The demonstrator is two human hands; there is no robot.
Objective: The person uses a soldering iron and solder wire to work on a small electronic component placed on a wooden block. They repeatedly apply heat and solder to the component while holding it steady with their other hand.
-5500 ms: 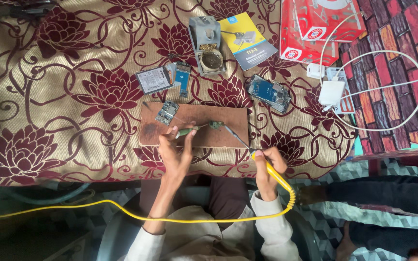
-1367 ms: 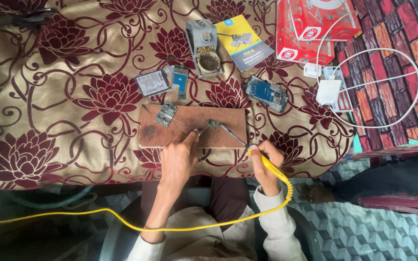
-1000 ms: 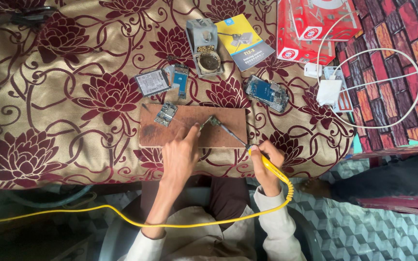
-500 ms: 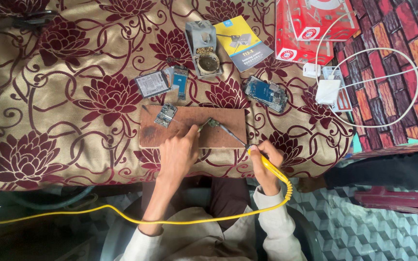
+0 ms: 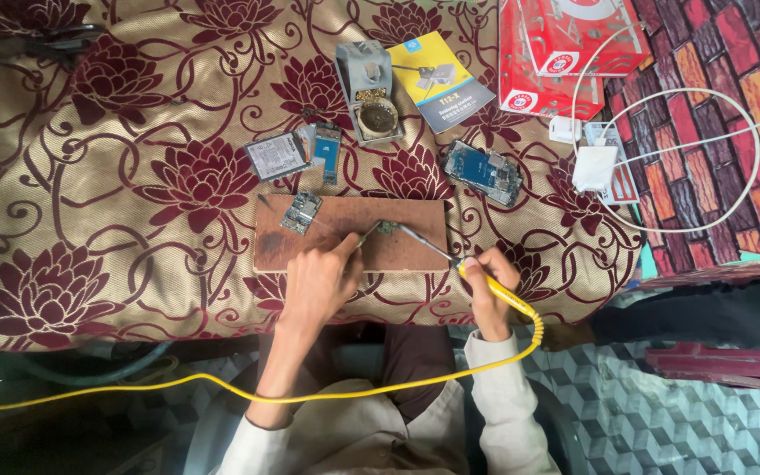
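A small green circuit piece (image 5: 387, 228) lies on a flat brown wooden board (image 5: 351, 234) near the middle of the table's near edge, on a gold cloth with dark red flowers (image 5: 134, 202). The left hand (image 5: 321, 281) rests on the board's near side, its grip closed on a thin metal tool (image 5: 368, 234) whose tip touches the piece. The right hand (image 5: 491, 284), at the board's near right corner, has its grip wrapped around a yellow-handled soldering iron (image 5: 468, 269), the thin metal tip slanting to the piece from the right; its yellow cable (image 5: 222, 387) loops below the table's near edge and runs off left. A second small circuit board (image 5: 300, 212) sits on the wooden board's far left corner. Just beyond, a flat grey-and-white labelled battery (image 5: 275, 157) lies beside a blue rectangular part (image 5: 327, 151). Toward the far edge stands a grey soldering stand with a round brass-coloured tip cleaner (image 5: 368, 91), with a yellow-and-blue booklet (image 5: 443, 80) beside it. A blue phone board (image 5: 485, 171) lies right of centre. At the far right corner sits a red-and-white cardboard box (image 5: 565, 48), and near the right edge a white charger block (image 5: 595, 167) with a looping white cable (image 5: 714, 176).
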